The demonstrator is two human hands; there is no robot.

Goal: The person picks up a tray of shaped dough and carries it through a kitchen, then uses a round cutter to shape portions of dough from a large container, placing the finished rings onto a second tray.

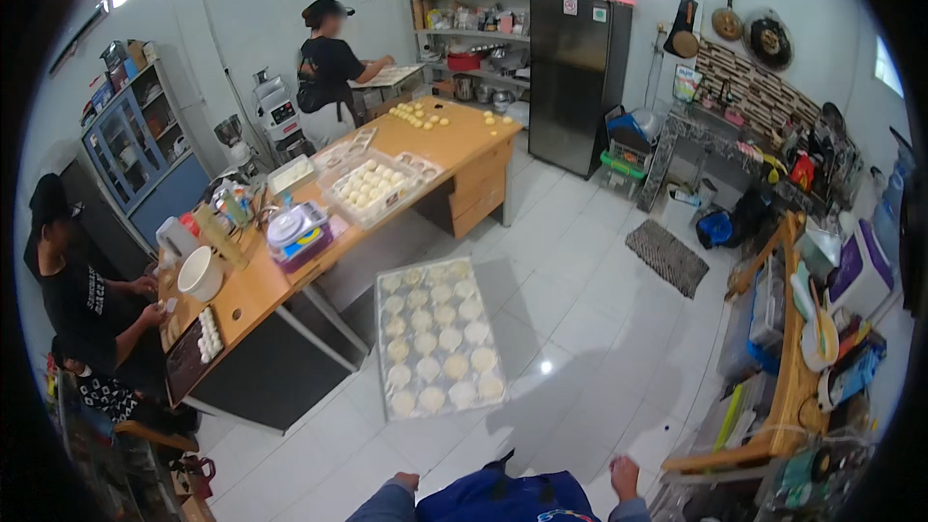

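My left hand (407, 480) shows at the bottom edge with its fingers curled and nothing visible in it. My right hand (624, 475) is further right, fingers loosely apart and empty. Between them is my blue garment (507, 500). Ahead of both hands, and apart from them, a rectangular tray (383, 348) of several pale round dough pieces is seen over the white floor tiles. I cannot tell what supports it.
A long wooden table (253, 292) on the left carries a white bowl (200, 274), containers and a tub of dough balls (368, 186). One person (82, 304) sits at its near end, another (329, 72) stands at the far counter. A black fridge (577, 77) stands behind, a cluttered wooden rack (788, 396) on the right.
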